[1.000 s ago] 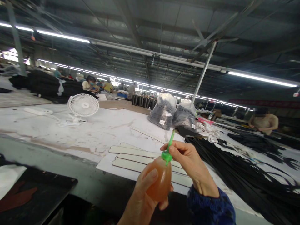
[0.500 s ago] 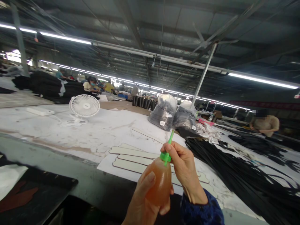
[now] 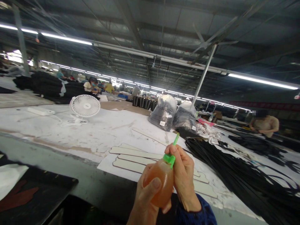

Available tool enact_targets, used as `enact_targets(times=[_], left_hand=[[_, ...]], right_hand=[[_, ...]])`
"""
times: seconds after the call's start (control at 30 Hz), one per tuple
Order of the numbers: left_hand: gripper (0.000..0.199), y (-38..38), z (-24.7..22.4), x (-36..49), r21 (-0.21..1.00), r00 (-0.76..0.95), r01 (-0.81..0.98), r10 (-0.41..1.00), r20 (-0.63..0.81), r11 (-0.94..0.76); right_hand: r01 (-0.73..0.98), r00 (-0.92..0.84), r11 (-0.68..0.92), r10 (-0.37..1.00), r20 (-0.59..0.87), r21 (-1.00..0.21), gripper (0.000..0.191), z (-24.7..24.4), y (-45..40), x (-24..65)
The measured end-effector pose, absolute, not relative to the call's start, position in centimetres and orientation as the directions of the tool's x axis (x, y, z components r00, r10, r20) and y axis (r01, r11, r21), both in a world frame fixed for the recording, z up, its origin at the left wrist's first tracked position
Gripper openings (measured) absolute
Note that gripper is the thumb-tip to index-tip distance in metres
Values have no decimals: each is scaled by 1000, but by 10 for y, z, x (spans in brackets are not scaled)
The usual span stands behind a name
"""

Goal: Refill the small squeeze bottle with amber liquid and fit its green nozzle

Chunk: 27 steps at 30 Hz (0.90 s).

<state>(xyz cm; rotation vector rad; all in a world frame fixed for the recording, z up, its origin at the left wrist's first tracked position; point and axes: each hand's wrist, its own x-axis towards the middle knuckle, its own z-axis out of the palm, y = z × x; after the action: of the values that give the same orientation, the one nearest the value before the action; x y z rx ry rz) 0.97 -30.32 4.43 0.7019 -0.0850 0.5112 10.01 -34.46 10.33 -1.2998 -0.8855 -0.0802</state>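
My left hand point(image 3: 150, 190) is wrapped round the body of a soft squeeze bottle point(image 3: 165, 181) full of orange-brown liquid, thumb lying across its front. The bottle tilts slightly, top toward the table. At its top sits a bright green cap point(image 3: 169, 159) with a thin green nozzle point(image 3: 176, 139) pointing up and right. My right hand point(image 3: 184, 168) pinches this green top between thumb and fingers. Behind the bottle, several long pale strips point(image 3: 131, 157) with dark edges lie on white paper on the table.
A white fan point(image 3: 84, 106) and a white power strip point(image 3: 41, 111) stand on the left of the white-covered table point(image 3: 112, 125). Two bagged bundles point(image 3: 164, 112) sit at the back. Long black straps point(image 3: 217, 162) spread over the right side. A person point(image 3: 266, 123) works at the far right.
The bottle has tipped a little to the right in my left hand. My right hand has shifted on the green top, and the nozzle tip has moved right and slightly down.
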Motion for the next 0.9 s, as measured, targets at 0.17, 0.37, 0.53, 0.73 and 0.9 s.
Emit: enact_targets(times=[0.17,0.37,0.53,0.73,0.9], left_hand=[[45,-306,44,9,606,842,-522,476,254,600],[40,-300,46,10,546,855,-511,455,247,664],[45,-291,46,8,445,947,-288,183,265,848],[63,-291,40,8,479,930,-98,-91,355,872],[62,-289,46,6,464,917,-89,-109,384,881]], right_hand=[[485,716,313,394,576,-817,43,104,-343,94],[388,697,333,504,510,-859,43,107,-343,94],[157,423,373,811,404,-914,55,115,-344,126],[53,266,342,901,343,-938,83,117,-348,145],[306,225,326,888,400,-895,64,130,-360,141]])
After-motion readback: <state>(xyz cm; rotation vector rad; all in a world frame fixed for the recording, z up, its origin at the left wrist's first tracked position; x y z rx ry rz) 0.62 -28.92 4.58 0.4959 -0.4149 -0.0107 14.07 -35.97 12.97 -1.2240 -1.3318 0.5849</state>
